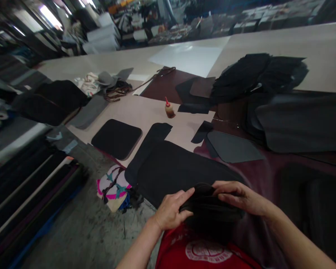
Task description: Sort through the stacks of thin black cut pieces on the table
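A bundle of black fabric pieces (210, 213) is bunched up close to my body at the table's near edge. My left hand (174, 205) grips its left side, thumb and fingers pinching the edge. On the other side my right hand (239, 196) holds the top right edge, fingers curled over it. Just beyond lies a large flat black sheet (182, 166), with a narrower black strip (154, 144) at its left. A black rounded panel (116, 138) rests farther left. Behind them stands a small glue bottle (170, 111) with a red nozzle.
Grey panels (235, 146) and a stack of dark sheets (305, 121) lie to the right, with a black fabric pile (257, 74) behind. Brown cords (119, 90) and a black heap (52, 101) are at the left. Fabric rolls (30, 194) and a cloth-topped bundle (114, 185) stand beside the table.
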### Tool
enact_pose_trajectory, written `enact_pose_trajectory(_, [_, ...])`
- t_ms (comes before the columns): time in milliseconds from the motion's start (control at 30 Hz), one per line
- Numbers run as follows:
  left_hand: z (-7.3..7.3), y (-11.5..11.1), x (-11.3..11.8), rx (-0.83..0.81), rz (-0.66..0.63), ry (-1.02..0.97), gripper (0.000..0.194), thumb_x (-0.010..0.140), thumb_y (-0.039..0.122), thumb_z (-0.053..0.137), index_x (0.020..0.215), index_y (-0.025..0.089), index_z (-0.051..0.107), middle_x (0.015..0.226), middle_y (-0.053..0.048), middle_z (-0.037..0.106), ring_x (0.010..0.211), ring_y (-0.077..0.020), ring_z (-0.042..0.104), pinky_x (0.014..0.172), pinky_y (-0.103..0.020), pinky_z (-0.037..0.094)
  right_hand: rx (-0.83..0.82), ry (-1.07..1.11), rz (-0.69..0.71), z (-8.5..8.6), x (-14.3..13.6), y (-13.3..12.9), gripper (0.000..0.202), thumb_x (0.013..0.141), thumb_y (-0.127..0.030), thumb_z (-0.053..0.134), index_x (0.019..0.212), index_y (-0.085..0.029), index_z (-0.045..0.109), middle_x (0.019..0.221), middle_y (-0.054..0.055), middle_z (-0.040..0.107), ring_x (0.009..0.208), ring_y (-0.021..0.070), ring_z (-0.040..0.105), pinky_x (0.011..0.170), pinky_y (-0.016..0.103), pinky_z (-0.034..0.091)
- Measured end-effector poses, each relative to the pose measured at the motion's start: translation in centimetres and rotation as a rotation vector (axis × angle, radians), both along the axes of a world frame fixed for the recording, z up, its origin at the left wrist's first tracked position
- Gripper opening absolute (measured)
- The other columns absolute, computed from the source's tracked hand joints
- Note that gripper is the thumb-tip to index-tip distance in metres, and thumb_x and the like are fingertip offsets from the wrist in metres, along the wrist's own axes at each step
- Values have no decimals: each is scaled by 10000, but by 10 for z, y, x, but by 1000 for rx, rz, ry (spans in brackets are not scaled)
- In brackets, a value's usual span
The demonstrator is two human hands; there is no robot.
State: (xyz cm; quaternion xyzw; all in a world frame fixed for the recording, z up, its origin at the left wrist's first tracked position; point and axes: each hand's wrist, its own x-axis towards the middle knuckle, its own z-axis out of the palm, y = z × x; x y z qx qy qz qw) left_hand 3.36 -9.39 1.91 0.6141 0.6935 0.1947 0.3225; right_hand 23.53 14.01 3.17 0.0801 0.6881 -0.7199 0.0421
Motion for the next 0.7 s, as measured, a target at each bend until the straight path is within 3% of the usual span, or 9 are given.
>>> enact_pose_trajectory(333, [0, 1, -2, -30, 6, 7, 855, 842, 331, 741, 1541, 336, 249, 1221, -59, 641, 1048, -258, 655, 915, -369, 544, 160, -21, -172, -18, 0, -11, 220, 970, -394, 540, 947, -202, 646, 884, 21, 623, 797, 147, 568, 715, 251, 459])
enact_pose_trajectory(500, [0, 3, -2, -28, 9, -4, 824, 854, 356, 722, 1538, 332, 264, 1213, -54, 646, 1031, -250, 661, 927, -366, 539, 41, 57, -38, -7, 3, -8, 300, 993, -403, 485, 996, -211, 715, 1073, 63, 640, 928, 178, 607, 807, 282, 459])
enact_pose_trajectory(700, [0, 4, -3, -25, 23, -31, 856, 839, 325, 738, 1541, 353, 248, 1211, -49, 647, 1036, -262, 656, 905, -376, 538, -41, -7, 25, 10, 2, -5, 299, 911, -459, 625, 1011, -204, 745, 1059, 58, 620, 953, 198, 590, 809, 290, 448])
